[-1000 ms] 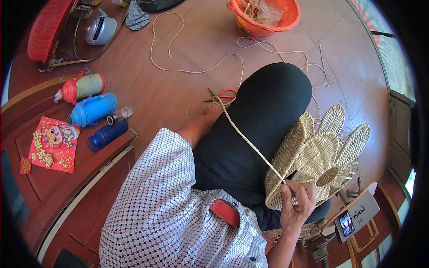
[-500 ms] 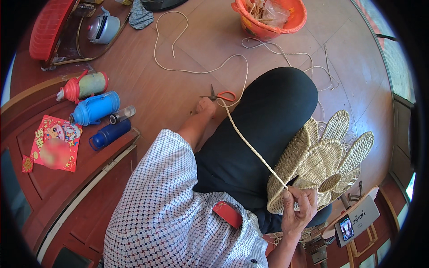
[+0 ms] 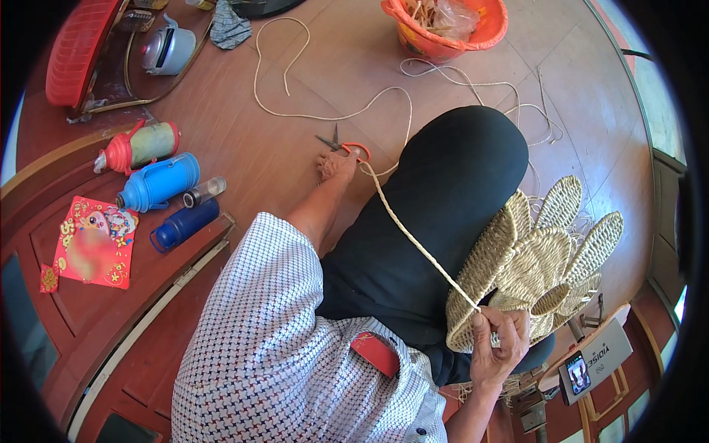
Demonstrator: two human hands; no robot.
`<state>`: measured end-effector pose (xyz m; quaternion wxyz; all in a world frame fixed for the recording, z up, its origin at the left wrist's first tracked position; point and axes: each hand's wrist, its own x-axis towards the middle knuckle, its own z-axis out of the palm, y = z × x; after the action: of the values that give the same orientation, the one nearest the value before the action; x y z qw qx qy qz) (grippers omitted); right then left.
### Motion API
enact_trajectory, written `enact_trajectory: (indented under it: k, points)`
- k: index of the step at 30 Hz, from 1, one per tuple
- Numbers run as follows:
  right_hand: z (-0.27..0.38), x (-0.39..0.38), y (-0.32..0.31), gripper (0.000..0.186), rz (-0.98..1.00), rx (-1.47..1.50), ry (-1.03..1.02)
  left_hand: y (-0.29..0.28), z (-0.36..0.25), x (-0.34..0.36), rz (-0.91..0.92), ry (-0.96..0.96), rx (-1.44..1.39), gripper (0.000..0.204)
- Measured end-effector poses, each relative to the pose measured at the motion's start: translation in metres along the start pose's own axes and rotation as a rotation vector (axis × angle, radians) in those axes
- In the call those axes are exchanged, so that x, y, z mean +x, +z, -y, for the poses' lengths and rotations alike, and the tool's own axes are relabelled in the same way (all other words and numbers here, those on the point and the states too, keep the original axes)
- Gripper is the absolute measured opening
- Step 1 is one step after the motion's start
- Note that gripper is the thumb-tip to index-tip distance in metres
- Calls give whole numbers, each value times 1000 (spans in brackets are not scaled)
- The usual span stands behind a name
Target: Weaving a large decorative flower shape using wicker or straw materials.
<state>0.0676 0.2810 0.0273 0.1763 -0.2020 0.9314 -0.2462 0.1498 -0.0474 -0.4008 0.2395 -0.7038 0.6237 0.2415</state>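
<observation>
My left hand [image 3: 336, 167] reaches down to the floor with its fingers at the handles of red-handled scissors [image 3: 357, 150], whose dark blades are spread apart. My right hand [image 3: 502, 338] pinches a pale twisted straw cord [image 3: 421, 249] with thumb and finger. That cord runs slantwise over my dark trouser leg and loops near the scissors. Against my right thigh rests a woven straw piece [image 3: 532, 269] with several petal-like flaps; my right hand is at its near edge and hides part of it.
Thin cord [image 3: 347, 117] trails across the tiled floor. An orange basin [image 3: 450, 50] of scraps stands ahead. To the left are a red thermos [image 3: 118, 153], a blue thermos [image 3: 164, 181], bottles and a kettle [image 3: 170, 52]. A phone [image 3: 576, 375] stands at lower right.
My left hand has moved slightly forward and to the left, and the scissors have shifted with it and turned. My right hand still pinches the cord, almost unmoved.
</observation>
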Motion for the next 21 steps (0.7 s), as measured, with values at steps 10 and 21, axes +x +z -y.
enact_trajectory:
  k: [10, 21]
  points:
    - [17, 20, -9, 20, 50, -58, -108, 42, 51, 71, 107, 131, 50, 36]
    - [-1, 25, -19, 9, 124, 18, -196, -91, 8, 82, 617, 493, -587, 24]
